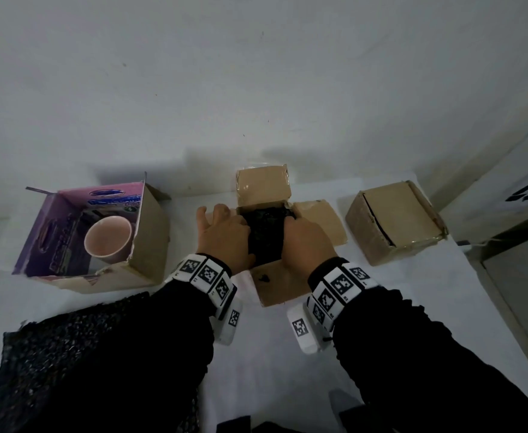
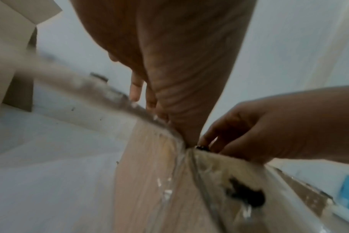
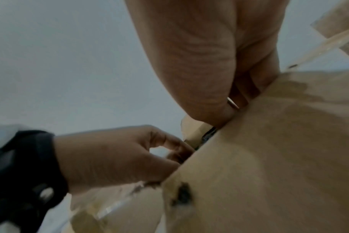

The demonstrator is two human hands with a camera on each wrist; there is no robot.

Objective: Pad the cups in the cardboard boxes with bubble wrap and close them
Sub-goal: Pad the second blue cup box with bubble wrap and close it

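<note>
While both my hands, left hand (image 1: 222, 235) and right hand (image 1: 306, 242), pressed black bubble wrap (image 1: 265, 232) into the centre box (image 1: 315, 220), fingers hidden, the right box (image 1: 395, 223) sat closed; the pink cup (image 1: 108, 239) at left awaited padding.

pink cup (image 1: 108, 240), black bubble wrap (image 1: 264, 235), purple-lined box (image 1: 53, 235)

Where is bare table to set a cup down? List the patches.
Bare table lies between the two sleeves, near the front edge, and in the strip between the purple box and the left hand. It is crowded around the middle box, with flaps spread.
</note>
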